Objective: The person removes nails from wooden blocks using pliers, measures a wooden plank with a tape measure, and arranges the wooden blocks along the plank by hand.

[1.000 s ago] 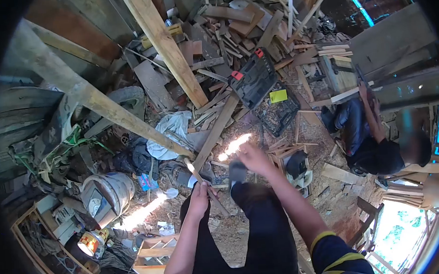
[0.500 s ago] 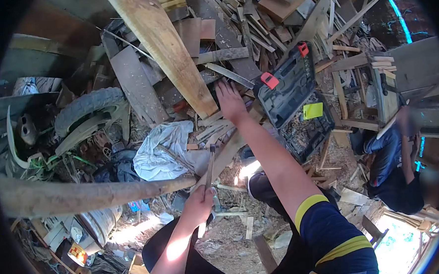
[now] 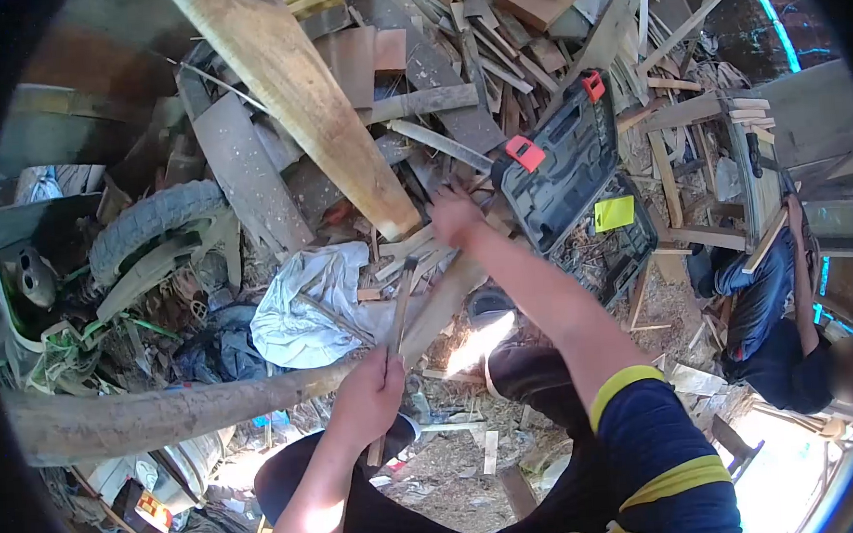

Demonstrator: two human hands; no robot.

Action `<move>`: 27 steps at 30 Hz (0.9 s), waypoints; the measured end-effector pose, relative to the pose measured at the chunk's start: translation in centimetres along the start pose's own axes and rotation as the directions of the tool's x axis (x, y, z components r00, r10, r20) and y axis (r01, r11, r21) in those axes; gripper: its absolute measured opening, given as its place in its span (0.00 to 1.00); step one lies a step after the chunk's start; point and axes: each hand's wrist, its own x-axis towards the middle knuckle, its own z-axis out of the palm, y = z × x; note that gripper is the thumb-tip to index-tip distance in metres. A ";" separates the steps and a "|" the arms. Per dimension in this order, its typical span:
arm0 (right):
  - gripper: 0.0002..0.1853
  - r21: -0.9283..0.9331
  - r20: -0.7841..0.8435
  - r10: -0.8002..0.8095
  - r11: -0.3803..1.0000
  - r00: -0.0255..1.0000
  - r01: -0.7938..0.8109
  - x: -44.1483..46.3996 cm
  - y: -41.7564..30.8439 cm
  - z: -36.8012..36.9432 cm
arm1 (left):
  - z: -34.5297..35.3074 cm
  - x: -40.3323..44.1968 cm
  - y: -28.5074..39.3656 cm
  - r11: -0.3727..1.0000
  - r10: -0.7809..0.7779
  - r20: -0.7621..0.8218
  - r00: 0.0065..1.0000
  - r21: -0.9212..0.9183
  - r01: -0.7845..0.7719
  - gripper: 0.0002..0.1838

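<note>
My left hand (image 3: 368,397) is closed around a thin wooden stick (image 3: 403,306), which points up and away from me beside a long wooden pole (image 3: 164,415). Farther forward, my right hand (image 3: 456,217) reaches among wood scraps between a thick upright plank (image 3: 312,99) and an open black tool case (image 3: 561,168) with red latches. The right fingers are bent over the scraps, and whatever they may hold is hidden. A white cloth (image 3: 299,312) lies to the left of the stick.
Loose boards (image 3: 248,170) are heaped ahead. An old tire (image 3: 159,223) rests at the left. A yellow packet (image 3: 614,213) lies on the case's lower half. At the right, another person (image 3: 778,345) holds a piece of wood near a wooden frame (image 3: 745,173).
The view has tilted and come closer to the scrap pile. My right hand has moved from above my knee to the scraps. My left hand still holds the stick, now turned upward.
</note>
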 end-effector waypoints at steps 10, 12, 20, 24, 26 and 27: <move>0.15 0.283 -0.030 -0.003 0.959 1.000 0.011 1.9 1.5 5.0 | -1.5 -1.3 -0.1 0.980 0.080 0.003 0.997 0.183 -0.079 0.18; 0.12 0.304 -0.158 0.028 0.952 0.987 0.021 3.0 1.8 3.4 | -1.9 -1.6 -0.7 0.970 0.060 -0.020 0.998 0.236 -0.054 0.18; 0.11 -0.667 -0.082 -0.473 0.680 0.877 0.304 4.5 2.0 1.1 | -2.4 -2.2 -1.7 0.933 0.127 -0.103 0.987 0.350 -0.083 0.19; 0.10 -0.689 0.010 -0.590 0.581 0.807 0.433 6.1 3.5 4.1 | -2.1 -2.5 -1.5 0.932 0.151 -0.102 0.983 0.348 -0.107 0.20; 0.09 -0.693 0.023 -0.604 0.564 0.797 0.448 7.0 4.5 5.5 | -1.9 -2.5 -1.9 0.920 0.165 -0.092 0.982 0.373 -0.120 0.20; 0.08 -0.728 0.013 -0.614 0.535 0.789 0.429 6.8 4.8 5.1 | -1.8 -2.2 -2.2 0.909 0.171 -0.084 0.982 0.397 -0.124 0.20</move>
